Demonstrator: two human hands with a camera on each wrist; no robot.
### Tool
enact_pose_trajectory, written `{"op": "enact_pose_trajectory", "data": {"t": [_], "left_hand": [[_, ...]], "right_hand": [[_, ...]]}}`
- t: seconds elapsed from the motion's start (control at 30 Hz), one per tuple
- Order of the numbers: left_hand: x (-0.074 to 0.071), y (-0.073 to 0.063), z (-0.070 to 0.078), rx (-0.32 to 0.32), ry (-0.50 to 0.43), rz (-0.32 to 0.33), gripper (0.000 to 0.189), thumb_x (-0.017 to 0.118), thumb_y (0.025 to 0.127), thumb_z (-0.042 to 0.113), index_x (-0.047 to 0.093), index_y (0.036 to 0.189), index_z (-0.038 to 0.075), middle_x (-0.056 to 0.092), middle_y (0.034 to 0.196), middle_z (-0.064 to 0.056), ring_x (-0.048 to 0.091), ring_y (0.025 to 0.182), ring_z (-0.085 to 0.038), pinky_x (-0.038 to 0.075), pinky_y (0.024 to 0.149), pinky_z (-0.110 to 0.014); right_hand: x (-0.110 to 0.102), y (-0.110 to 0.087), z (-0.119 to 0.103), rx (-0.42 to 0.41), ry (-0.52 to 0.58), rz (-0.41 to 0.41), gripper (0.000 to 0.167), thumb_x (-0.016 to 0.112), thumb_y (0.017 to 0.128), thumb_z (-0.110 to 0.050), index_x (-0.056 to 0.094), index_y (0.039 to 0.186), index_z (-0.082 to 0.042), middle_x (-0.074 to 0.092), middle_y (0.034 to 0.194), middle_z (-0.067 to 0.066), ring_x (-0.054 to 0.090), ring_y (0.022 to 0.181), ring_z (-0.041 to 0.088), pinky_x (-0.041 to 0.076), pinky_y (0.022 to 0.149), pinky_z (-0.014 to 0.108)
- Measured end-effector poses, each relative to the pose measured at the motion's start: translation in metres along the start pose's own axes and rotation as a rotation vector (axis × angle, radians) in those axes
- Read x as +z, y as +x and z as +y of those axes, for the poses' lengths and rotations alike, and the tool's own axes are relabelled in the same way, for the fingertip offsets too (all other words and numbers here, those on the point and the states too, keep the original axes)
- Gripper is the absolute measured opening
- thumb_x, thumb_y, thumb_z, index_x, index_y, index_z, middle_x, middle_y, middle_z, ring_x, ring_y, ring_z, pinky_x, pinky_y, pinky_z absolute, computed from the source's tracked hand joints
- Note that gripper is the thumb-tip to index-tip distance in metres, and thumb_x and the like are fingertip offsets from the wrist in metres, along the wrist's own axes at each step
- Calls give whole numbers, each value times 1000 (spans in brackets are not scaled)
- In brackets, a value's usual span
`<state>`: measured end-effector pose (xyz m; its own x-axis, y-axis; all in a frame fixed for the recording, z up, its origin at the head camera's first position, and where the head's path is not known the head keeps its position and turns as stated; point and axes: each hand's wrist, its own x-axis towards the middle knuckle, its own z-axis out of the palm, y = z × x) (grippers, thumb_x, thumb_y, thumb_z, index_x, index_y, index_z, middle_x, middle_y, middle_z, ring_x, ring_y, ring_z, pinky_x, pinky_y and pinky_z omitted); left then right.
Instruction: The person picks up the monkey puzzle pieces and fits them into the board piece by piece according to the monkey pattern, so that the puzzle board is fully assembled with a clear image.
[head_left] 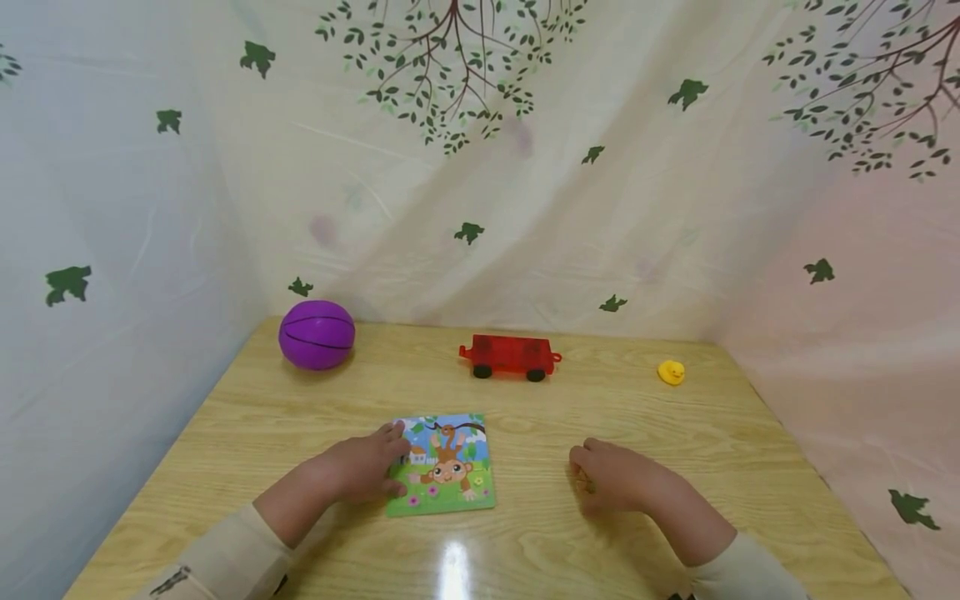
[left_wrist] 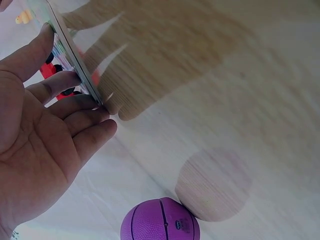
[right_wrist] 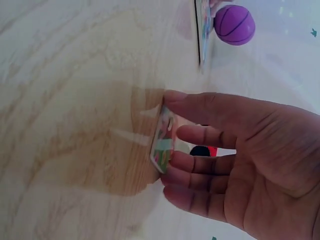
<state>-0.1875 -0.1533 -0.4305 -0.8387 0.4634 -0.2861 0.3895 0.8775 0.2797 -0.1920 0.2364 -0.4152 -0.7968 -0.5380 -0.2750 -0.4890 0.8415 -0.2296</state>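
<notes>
A square picture board [head_left: 446,492] printed with an upside-down monkey lies flat on the wooden table. My left hand [head_left: 367,467] rests at its left side with loosely spread fingers, their tips touching the board's edge [left_wrist: 75,55] in the left wrist view. Right of the board, my right hand [head_left: 618,477] is low over the table. Its thumb and fingers pinch a small flat puzzle piece [right_wrist: 162,137] with green and pink print, held close to the tabletop. From the head camera that piece is mostly hidden by the fingers.
A purple ball [head_left: 317,335] sits at the back left of the table [head_left: 360,558]. Behind the board stands a red toy wagon [head_left: 512,354] with black wheels. A yellow rubber duck [head_left: 671,372] is at the back right. Leaf-printed cloth [head_left: 420,275] encloses the table's back and sides.
</notes>
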Motion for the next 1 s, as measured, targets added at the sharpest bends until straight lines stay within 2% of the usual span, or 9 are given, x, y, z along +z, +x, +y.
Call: {"op": "enact_pose_trajectory", "data": {"t": [0.23,0.53,0.73,1.0], "left_hand": [[-1,-1,0,14,-1,5,60,69,90,39,51,139,10,29,158,-21,28,146,-39,36,113,-56],[-1,-1,0,10,2,8,60,69,90,39,51,139,10,29,158,-21,29,146,-39,35,113,-58],[-1,-1,-1,11,-4,8,60,69,90,39,51,139,10,29,158,-21,29,146,-39,34,114,-57],[0,-2,-1,22,-6,12,59,69,90,39,51,138,9,29,158,-22,28,146,-39,35,114,-56]], "right_hand": [[5,11,-10,-53,-25,30,37,79,78,-30,56,103,-14,46,88,-6,44,74,9,43,64,25],[1,24,-32,-164,-41,87,22,75,84,-34,61,93,-20,46,91,-8,43,78,7,44,67,21],[2,38,-51,-231,-83,140,24,74,86,-40,61,95,-21,48,94,-9,43,80,5,47,69,21],[8,61,-85,-276,-131,132,26,72,87,-44,60,96,-22,47,94,-9,43,81,6,45,69,20]]}}
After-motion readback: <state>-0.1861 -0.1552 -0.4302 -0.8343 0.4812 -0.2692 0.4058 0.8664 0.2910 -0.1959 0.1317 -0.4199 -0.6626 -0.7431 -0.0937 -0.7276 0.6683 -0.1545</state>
